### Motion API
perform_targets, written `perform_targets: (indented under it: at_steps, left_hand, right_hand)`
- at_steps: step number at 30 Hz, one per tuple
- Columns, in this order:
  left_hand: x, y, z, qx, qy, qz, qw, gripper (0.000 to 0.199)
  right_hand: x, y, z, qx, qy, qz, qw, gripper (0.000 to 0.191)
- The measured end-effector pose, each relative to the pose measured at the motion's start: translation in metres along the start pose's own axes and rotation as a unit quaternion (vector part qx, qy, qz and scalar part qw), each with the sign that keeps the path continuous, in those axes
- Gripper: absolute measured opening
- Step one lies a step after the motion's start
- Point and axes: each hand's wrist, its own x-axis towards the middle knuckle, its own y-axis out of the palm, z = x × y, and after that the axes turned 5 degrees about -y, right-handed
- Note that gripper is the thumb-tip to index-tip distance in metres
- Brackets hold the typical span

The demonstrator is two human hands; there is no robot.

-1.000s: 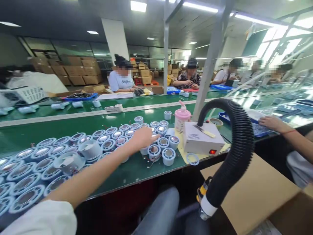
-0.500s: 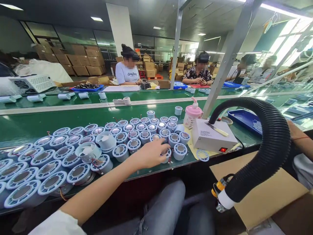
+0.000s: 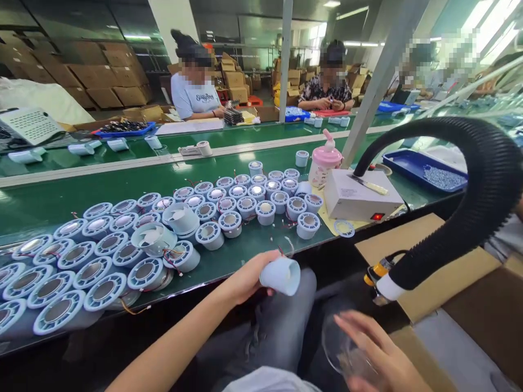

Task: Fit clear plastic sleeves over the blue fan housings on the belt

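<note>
My left hand (image 3: 249, 276) is closed around a light blue cup-shaped plastic housing (image 3: 280, 276), tipped on its side over my lap with its open end to the right. A thin wire stands up beside it. Lower right, my right hand (image 3: 373, 351) is blurred, its fingers around a clear, round plastic piece (image 3: 341, 348) like a cup or cover. Its exact kind cannot be made out. To the left, many similar blue housings (image 3: 230, 222) stand in rows on the green bench, slotted rings and grey discs upward, several with red and black wires.
A white box (image 3: 359, 198) with a red switch and a knife on top carries a thick black hose (image 3: 482, 179), which arches down at right. Behind it lie a pink-lidded cup (image 3: 326, 160) and a blue tray (image 3: 425, 169). An open carton (image 3: 408, 261) stands below. Co-workers sit opposite.
My left hand has lifted a blue housing from the front of the rows and brought it over my lap. My right hand has come in from the right with the clear piece.
</note>
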Motion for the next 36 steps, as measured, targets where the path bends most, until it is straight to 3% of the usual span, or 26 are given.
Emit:
perform_targets:
  at_steps: [2, 5, 7, 10, 13, 16, 18, 20, 26, 31, 32, 34, 36]
  left_hand:
    - [-0.004, 0.013, 0.003, -0.048, -0.017, 0.113, 0.992, 0.047]
    - [-0.005, 0.020, 0.000, -0.050, -0.026, 0.276, 0.959, 0.036]
    - [-0.004, 0.018, -0.005, 0.005, -0.011, 0.311, 0.950, 0.030]
    - [-0.006, 0.016, -0.012, 0.104, 0.081, 0.260, 0.957, 0.024]
    - [-0.013, 0.018, -0.015, 0.179, 0.156, 0.191, 0.952, 0.023]
    - [-0.019, 0.023, -0.010, 0.173, 0.152, 0.119, 0.966, 0.025]
    - [-0.020, 0.027, -0.003, 0.125, 0.159, 0.088, 0.975, 0.038]
    - [-0.018, 0.030, 0.006, 0.091, 0.181, 0.074, 0.977, 0.056]
    - [-0.009, 0.042, 0.030, 0.069, 0.242, 0.084, 0.964, 0.065]
    - [-0.013, 0.049, 0.032, -0.055, 0.185, 0.169, 0.967, 0.069]
    - [-0.015, 0.050, 0.031, -0.088, 0.163, 0.179, 0.966, 0.067]
    - [-0.017, 0.050, 0.028, -0.155, 0.121, 0.193, 0.961, 0.066]
    - [-0.019, 0.049, 0.026, -0.200, 0.086, 0.201, 0.955, 0.066]
  right_hand:
    - [0.030, 0.010, 0.018, -0.116, -0.055, -0.026, 0.991, 0.048]
    - [0.062, 0.012, 0.034, -0.242, -0.059, -0.026, 0.968, 0.044]
    - [0.071, 0.010, 0.039, -0.278, -0.063, 0.008, 0.958, 0.044]
    - [0.074, 0.008, 0.040, -0.298, -0.041, 0.039, 0.953, 0.043]
    - [0.070, 0.010, 0.037, -0.279, 0.006, 0.048, 0.959, 0.024]
    - [0.066, 0.010, 0.036, -0.153, 0.043, 0.057, 0.986, 0.010]
    - [0.064, 0.008, 0.037, -0.036, 0.085, 0.048, 0.995, 0.006]
    - [0.063, 0.005, 0.040, 0.061, 0.126, 0.024, 0.990, 0.017]
    - [0.062, 0.001, 0.037, 0.233, 0.242, -0.073, 0.939, 0.031]
    - [0.057, 0.001, 0.027, 0.345, 0.267, -0.113, 0.893, 0.029]
    - [0.055, 0.001, 0.026, 0.354, 0.255, -0.105, 0.894, 0.023]
    - [0.050, 0.001, 0.029, 0.315, 0.212, -0.080, 0.922, 0.010]
    - [0.044, 0.002, 0.033, 0.222, 0.159, -0.067, 0.960, 0.036]
